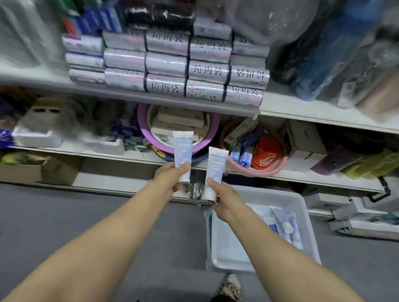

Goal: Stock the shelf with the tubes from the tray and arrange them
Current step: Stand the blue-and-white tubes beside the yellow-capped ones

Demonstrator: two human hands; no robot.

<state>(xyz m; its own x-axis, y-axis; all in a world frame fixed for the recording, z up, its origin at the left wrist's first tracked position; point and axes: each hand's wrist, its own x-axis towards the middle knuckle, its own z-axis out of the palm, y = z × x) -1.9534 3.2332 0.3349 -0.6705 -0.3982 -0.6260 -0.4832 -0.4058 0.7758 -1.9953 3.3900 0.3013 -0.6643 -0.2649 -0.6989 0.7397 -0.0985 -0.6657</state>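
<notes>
My left hand [169, 175] grips a white tube with blue print [183, 150], held upright with its crimped end up, in front of the middle shelf [115, 155]. My right hand [222, 198] grips a second white tube [216, 168] the same way, just right of the first; the two tubes do not touch. On the floor at the right sits the white tray [239, 257], with several more blue-and-white tubes [284, 227] lying in its far right part. My right forearm crosses over the tray's left side.
A purple basin [201, 148] with boxes and a pink basin [273, 171] with small packs stand on the middle shelf behind the tubes. Stacked grey packs [186, 67] fill the upper shelf. A cardboard box [31, 169] is at the lower left. My shoe [230, 287] stands near the tray.
</notes>
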